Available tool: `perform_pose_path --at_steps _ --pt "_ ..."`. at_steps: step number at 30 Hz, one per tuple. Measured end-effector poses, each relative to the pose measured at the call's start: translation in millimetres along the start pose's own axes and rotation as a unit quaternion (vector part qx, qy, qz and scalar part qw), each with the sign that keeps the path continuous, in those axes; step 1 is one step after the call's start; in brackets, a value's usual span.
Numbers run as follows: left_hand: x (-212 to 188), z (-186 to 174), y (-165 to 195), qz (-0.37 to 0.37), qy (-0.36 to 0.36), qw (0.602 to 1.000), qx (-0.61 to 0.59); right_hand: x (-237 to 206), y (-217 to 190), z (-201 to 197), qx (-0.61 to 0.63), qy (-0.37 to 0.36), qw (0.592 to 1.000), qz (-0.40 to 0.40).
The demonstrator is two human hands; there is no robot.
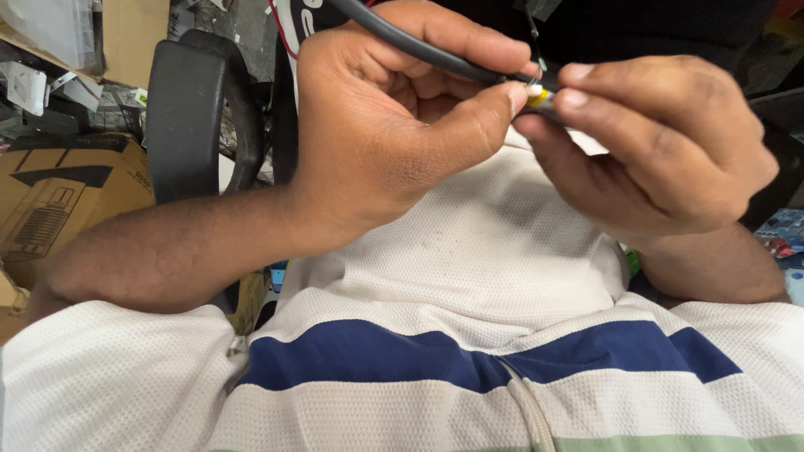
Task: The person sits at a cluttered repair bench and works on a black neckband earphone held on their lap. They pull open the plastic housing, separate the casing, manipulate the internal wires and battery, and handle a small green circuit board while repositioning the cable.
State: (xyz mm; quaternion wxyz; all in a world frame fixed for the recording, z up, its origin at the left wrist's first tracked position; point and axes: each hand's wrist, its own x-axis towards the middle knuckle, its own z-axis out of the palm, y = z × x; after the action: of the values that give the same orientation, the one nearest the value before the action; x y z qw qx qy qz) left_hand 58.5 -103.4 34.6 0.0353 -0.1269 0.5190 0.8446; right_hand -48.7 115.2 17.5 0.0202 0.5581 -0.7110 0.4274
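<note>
Pinching black cable (419, 50) in left hand (377, 134), right hand (662, 151) fingertips at yellow end (538, 97)

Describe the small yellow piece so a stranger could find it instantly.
Start at the white shirt. Above it, two hands meet: the left hand grips a black cable. At the cable's end, pinched between both thumbs, sits the yellow piece, the only bright yellow there.

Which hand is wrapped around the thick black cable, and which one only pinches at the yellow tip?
The left hand curls around the black cable. The right hand does not wrap it; its fingers only pinch the small yellow piece at the cable's end.
</note>
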Motion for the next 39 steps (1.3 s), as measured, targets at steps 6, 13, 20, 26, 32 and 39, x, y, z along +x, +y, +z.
perform_pose_path --at_steps 6,13,20,26,32,39 --pt "1 -1 1 0.02 0.038 0.999 0.008 -6 -2 -12 -0.046 0.027 0.996 0.073" --pt "4 4 8 0.157 0.035 0.972 0.17 -1 -13 6 0.125 0.055 0.964 0.226" --pt "9 1 7 0.231 -0.008 0.937 0.263 -4 -32 24 0.536 0.205 0.711 0.408" --pt "6 4 3 0.196 0.004 0.953 0.232 -21 -24 25 0.64 0.243 0.592 0.424" --pt "-1 5 -3 0.119 0.016 0.986 0.118 -33 -27 24 0.635 0.244 0.578 0.451" --pt "-6 1 -1 0.029 0.009 0.999 0.025 -29 -34 20 0.364 0.157 0.817 0.418"
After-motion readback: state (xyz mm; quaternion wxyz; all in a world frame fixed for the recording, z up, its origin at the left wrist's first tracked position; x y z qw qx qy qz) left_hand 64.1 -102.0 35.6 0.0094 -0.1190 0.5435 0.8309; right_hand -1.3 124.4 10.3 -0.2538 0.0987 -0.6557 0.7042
